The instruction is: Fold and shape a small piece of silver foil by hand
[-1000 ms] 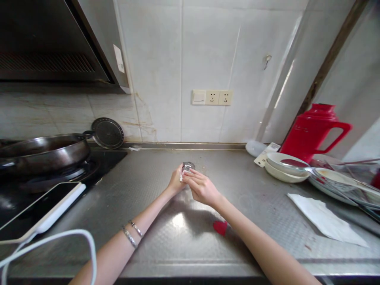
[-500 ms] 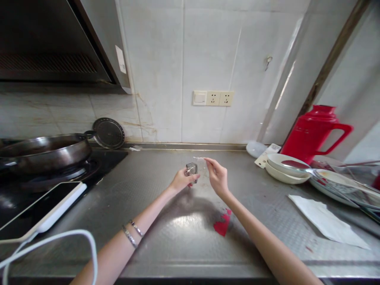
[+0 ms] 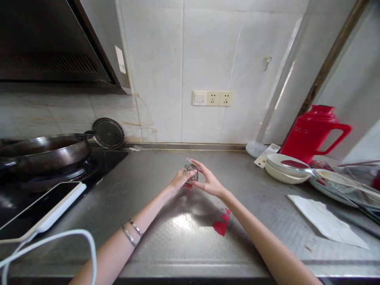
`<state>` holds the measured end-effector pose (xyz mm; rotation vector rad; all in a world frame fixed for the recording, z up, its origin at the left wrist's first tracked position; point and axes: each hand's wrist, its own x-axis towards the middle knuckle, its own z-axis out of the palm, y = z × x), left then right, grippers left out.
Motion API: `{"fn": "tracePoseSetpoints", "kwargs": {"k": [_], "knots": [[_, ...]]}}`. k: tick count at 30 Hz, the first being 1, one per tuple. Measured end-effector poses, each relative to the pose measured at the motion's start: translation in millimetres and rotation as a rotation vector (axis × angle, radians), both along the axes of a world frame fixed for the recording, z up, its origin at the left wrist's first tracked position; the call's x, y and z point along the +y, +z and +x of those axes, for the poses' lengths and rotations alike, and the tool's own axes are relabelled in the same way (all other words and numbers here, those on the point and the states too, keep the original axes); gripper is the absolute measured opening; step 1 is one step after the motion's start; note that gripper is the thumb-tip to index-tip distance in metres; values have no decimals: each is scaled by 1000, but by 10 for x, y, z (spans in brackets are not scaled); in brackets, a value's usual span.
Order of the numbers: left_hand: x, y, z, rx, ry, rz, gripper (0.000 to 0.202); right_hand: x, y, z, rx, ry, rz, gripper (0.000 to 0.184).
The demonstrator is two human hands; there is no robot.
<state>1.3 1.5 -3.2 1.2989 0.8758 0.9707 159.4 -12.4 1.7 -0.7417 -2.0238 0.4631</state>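
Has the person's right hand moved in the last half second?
Yes. The right hand has swung left and slightly down, back to the small shiny object in the left hand; it now sits left of the red scrap.

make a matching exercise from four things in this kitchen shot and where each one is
Things
1. pan
2. red jug
3. white napkin
4. small shiny item

Places
A. far right by the wall, behind the bowls
B. held in the left hand, with the right hand against it
C. on the stove at the left
D. lying flat on the counter, near right

Pairs: 1-C, 2-A, 3-D, 4-B
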Motion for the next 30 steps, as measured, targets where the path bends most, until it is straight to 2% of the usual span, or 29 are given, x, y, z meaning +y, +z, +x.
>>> {"fn": "tracePoseSetpoints", "kwargs": {"k": [6, 11, 14, 16, 19, 22, 24, 27, 30], "knots": [[-14, 21, -15, -5, -34, 5, 60, 68, -99, -26, 119, 15, -96, 78], [83, 4, -117, -10, -234, 65, 92, 99, -70, -2, 270, -15, -208, 77], [132, -74, -122, -23, -179, 159, 122, 122, -48, 7, 312, -135, -275, 76], [138, -138, -95, -12, -111, 254, 132, 137, -59, -3, 312, -198, -278, 77], [124, -213, -46, 26, -49, 392, 128, 144, -100, -32, 300, -199, -261, 77], [119, -249, -23, 59, 35, 429, 117, 126, -109, -54, 300, -189, -264, 74], [122, -252, -15, 60, 79, 422, 111, 102, -79, -58, 342, -174, -343, 70], [112, -229, 1, 56, 129, 409, 106, 76, -24, -56, 490, -72, -532, 56], [89, -206, 23, 60, 157, 397, 103, 92, -16, -46, 586, -2, -595, 45]]}}
